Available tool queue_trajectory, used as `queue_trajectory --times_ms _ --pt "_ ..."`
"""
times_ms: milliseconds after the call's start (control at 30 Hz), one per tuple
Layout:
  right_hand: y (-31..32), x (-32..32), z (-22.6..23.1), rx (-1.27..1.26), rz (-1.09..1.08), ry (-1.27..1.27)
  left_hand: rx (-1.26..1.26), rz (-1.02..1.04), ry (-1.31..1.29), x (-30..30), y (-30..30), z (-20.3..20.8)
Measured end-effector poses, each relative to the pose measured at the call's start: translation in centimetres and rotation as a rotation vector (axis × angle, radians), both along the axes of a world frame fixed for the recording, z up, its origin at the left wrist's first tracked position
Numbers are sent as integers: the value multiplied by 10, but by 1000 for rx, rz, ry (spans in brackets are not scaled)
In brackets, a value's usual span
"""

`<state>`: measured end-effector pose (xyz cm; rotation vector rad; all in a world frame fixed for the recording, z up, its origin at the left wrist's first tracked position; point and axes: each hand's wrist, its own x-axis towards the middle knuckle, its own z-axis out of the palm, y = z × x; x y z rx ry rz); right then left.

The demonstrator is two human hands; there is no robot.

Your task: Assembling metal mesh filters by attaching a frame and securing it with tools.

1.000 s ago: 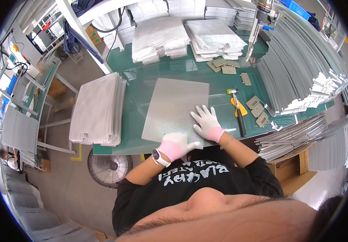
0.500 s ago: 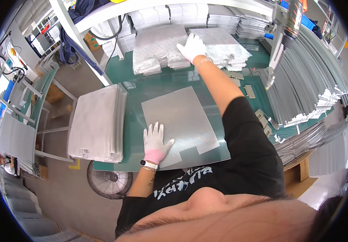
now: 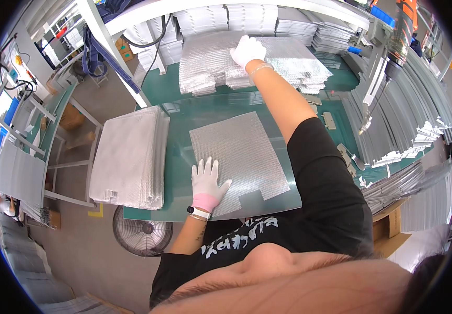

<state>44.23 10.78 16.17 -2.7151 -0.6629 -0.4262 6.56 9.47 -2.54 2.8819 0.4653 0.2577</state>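
L hand point(image 3: 206, 180) flat on mesh sheet point(image 3: 247, 154), fingers spread, gripping nothing; R hand point(image 3: 248, 51) curled at far stacks point(image 3: 207, 60), grip unclear, hasty tug poss. snagging extra sheets.

Counting two gloved hands, so one left hand point(image 3: 206, 180) and one right hand point(image 3: 248, 51). Got one loose mesh sheet point(image 3: 241, 154), one left stack of sheets point(image 3: 126, 157), two rear stacks point(image 3: 207, 60) and at least four white piles point(image 3: 252, 20) behind those. Also spotted one watch point(image 3: 199, 212), one floor fan point(image 3: 145, 230), one orange power tool point(image 3: 406, 26) and one open cardboard box point(image 3: 397, 213) lower right. Can make out at least three small beige plates point(image 3: 329, 121), can't get the exact total.
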Motion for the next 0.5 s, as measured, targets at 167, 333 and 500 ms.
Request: queue_trajectory --times_ms 167,333,500 --pt "10 -16 -10 -30 -72 251 -18 5 -8 -4 4 -1" --pt "-6 -15 -13 12 -105 161 -30 -110 -255 40 27 57" --pt "-14 5 -17 164 -103 192 -123 25 -786 189 135 115"
